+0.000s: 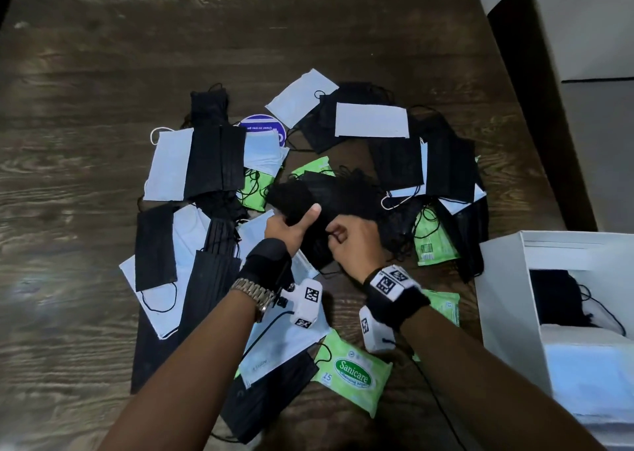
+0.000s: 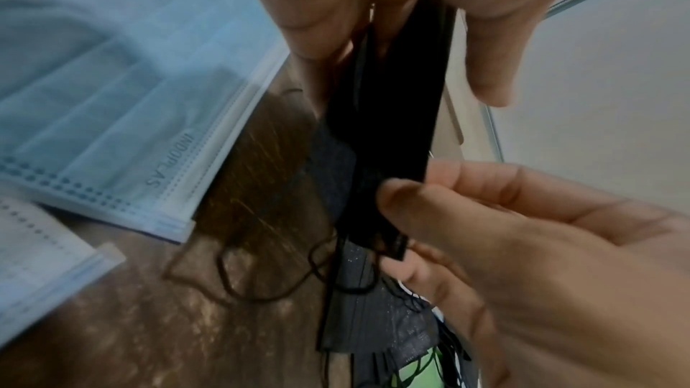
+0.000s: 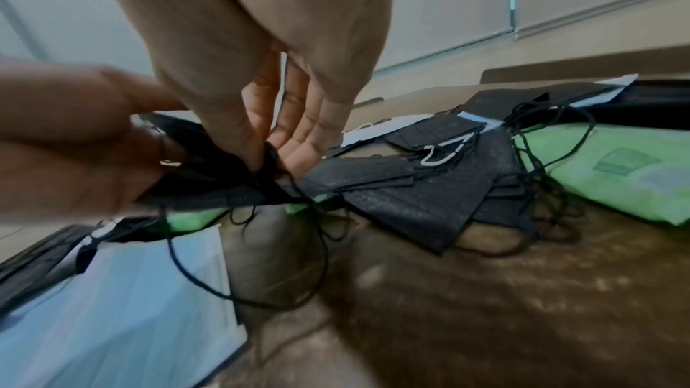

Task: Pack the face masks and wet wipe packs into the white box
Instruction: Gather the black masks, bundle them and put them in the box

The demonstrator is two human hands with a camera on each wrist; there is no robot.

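Head view: both hands' fingers pinch a stack of black masks (image 1: 308, 207), its long axis running left-right, edge-up.

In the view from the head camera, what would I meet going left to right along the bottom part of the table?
Black mask → left hand → right hand → green wipe pack → white box.

White box (image 1: 501, 289) cut off, right edge.
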